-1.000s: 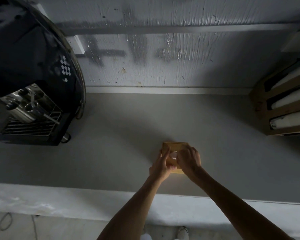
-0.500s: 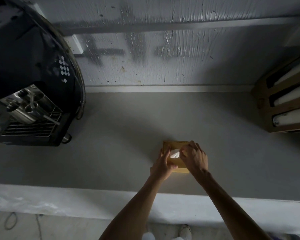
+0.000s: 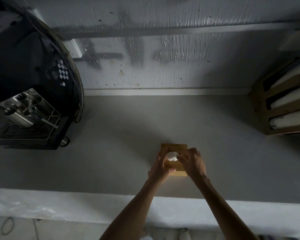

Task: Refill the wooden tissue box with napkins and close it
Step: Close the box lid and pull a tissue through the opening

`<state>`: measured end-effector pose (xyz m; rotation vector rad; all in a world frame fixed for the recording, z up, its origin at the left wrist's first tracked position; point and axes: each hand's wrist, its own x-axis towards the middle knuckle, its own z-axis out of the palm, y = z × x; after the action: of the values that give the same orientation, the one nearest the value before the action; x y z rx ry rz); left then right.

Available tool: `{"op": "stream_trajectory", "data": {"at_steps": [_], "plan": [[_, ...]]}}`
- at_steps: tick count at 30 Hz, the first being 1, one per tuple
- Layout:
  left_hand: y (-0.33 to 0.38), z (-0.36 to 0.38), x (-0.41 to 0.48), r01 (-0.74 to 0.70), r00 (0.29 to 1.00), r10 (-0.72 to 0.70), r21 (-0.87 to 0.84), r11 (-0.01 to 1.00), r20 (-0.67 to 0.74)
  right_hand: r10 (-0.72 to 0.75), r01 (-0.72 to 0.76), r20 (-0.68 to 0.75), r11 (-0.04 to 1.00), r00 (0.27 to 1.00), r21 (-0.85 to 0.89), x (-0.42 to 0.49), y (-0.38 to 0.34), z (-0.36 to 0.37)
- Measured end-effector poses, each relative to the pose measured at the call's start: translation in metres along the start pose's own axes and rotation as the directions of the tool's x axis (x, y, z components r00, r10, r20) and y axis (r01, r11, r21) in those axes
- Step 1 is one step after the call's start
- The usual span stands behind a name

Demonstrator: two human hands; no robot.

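The box (image 3: pixel 174 160) sits on the counter (image 3: pixel 111 153) near its front edge, about midway along, lid on. A napkin (image 3: pixel 172 156) pokes up through the hole in the lid. The left hand (image 3: pixel 160 168) is wrapped around the box's left side, thumb across the near top, bracing it. The right hand (image 3: pixel 191 161) lies over the right half, fingers curled toward the hole; whether the tips pinch the napkin I cannot tell. The risk here, I judge, is tearing: a pull at an angle could rip the thin sheet or drag several out at once. If the lid is only resting, a tug might lift it, and the light box could slide toward the edge should the left hand slacken
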<state>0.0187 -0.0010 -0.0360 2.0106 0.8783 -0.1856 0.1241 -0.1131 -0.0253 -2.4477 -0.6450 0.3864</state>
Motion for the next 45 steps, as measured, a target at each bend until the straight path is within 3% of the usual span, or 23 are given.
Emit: {"op": "stream_trajectory", "data": {"at_steps": [6, 9, 11, 13, 14, 16, 18, 21, 30, 36, 45], "plan": [[0.0, 0.002, 0.002, -0.021, 1.0, 0.021, -0.028, 0.999, -0.006, 0.089, -0.063, -0.105, 0.971, 0.99, 0.229, -0.002, 0.003, 0.006], [-0.009, 0.007, 0.009, 0.009, 0.999, -0.02, -0.24, 0.971, -0.04, 0.11, -0.074, -0.086, 0.936, 0.99, 0.345, -0.003, 0.012, 0.01], [-0.019, 0.012, 0.009, 0.048, 0.998, -0.061, -0.342, 0.939, -0.026, 0.251, -0.238, 0.035, 0.851, 0.967, 0.467, -0.009, 0.016, 0.002], [-0.025, 0.017, 0.007, 0.053, 0.998, -0.064, -0.363, 0.93, -0.021, 0.347, -0.427, 0.254, 0.662, 0.903, 0.615, -0.019, 0.019, -0.007], [-0.027, 0.017, 0.007, 0.04, 0.998, -0.058, -0.366, 0.93, -0.038, 0.333, -0.493, 0.364, 0.557, 0.87, 0.668, -0.024, 0.02, -0.008], [-0.027, 0.018, 0.009, 0.009, 0.996, -0.043, -0.369, 0.929, -0.083, 0.287, -0.5, 0.41, 0.488, 0.866, 0.715, -0.03, 0.024, -0.006], [-0.024, 0.021, 0.011, -0.022, 0.994, -0.021, -0.383, 0.923, -0.107, 0.281, -0.421, 0.318, 0.497, 0.906, 0.759, -0.031, 0.029, 0.0], [-0.01, 0.022, 0.019, -0.059, 0.993, 0.014, -0.391, 0.919, -0.116, 0.234, -0.305, 0.202, 0.607, 0.951, 0.734, -0.017, 0.035, 0.007], [0.059, 0.031, 0.104, -0.104, 0.994, 0.087, -0.344, 0.933, -0.063, 0.31, -0.25, 0.014, 0.739, 0.951, 0.626, 0.078, 0.071, -0.022], [0.104, 0.039, 0.188, -0.173, 0.983, 0.144, -0.319, 0.932, -0.113, 0.383, -0.265, -0.041, 0.708, 0.923, 0.655, 0.169, 0.101, -0.038], [0.152, 0.037, 0.287, -0.236, 0.966, 0.16, -0.449, 0.862, -0.202, 0.357, -0.21, -0.076, 0.693, 0.931, 0.69, 0.275, 0.099, -0.055]]}}
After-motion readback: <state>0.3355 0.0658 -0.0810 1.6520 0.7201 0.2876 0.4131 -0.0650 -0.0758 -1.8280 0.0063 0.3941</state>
